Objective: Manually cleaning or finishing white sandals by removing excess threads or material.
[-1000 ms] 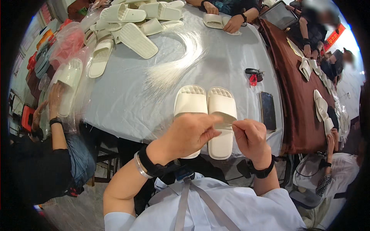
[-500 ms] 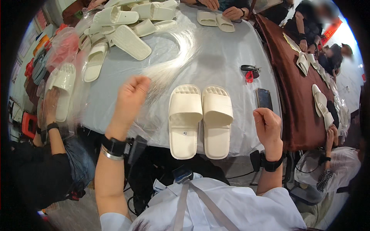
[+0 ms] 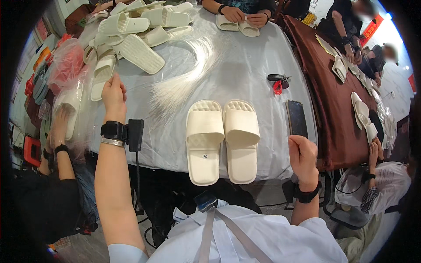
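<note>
A pair of cream slide slippers lies side by side, toes away from me, at the table's near edge: the left slipper (image 3: 205, 127) with a small round sticker on its insole, the right slipper (image 3: 242, 125) bare inside. My left hand (image 3: 115, 97) is closed at the table's left, fingertips beside a lone cream slipper (image 3: 103, 74); whether it grips anything thin is hidden. To the right of the pair, my right hand (image 3: 304, 160) is curled into a loose fist below a dark phone (image 3: 297, 118); its inside is out of sight.
Pale slippers are heaped (image 3: 144, 26) at the far left. A fan of fine clear strands (image 3: 184, 87) lies mid-table. Dark snips with red loops (image 3: 278, 82) rest at the right. Co-workers' hands (image 3: 243, 16) handle slippers across the table; others work at both sides.
My left hand has swung left, from above the strands to beside the lone slipper. My right hand stays a fist in nearly the same place. The view has shifted slightly.
</note>
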The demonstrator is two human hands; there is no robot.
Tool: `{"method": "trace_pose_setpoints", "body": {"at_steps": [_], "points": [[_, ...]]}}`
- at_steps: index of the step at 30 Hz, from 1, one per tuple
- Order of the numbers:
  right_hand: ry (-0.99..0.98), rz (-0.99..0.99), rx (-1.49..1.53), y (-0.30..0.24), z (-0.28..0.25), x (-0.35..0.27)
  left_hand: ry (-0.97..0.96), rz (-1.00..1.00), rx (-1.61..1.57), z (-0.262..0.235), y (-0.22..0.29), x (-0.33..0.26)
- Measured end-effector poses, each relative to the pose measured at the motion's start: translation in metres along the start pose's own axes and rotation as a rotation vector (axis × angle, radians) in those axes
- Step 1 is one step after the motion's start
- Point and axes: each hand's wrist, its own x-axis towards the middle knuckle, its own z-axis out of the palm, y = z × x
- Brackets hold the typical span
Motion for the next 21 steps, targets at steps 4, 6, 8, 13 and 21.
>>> {"method": "trace_pose_setpoints", "body": {"at_steps": [4,6,8,13,21], "points": [[0.027,-0.076,0.022,-0.005,-0.001,-0.005,0.006,-0.022,0.103,-0.01,-0.02,0.007],[0.103,-0.03,-0.015,-0.003,-0.005,-0.006,-0.019,-0.01,0.13,-0.01,-0.026,0.007],[0.242,0.048,0.132,0.003,-0.008,-0.001,-0.072,0.006,0.117,-0.019,-0.033,0.017],[0.652,0.143,0.338,0.013,-0.029,0.02,-0.169,-0.008,0.115,-0.023,-0.044,0.019],[0.677,0.115,0.303,0.004,-0.026,0.014,0.031,0.127,-0.114,-0.044,-0.028,0.045]]}}
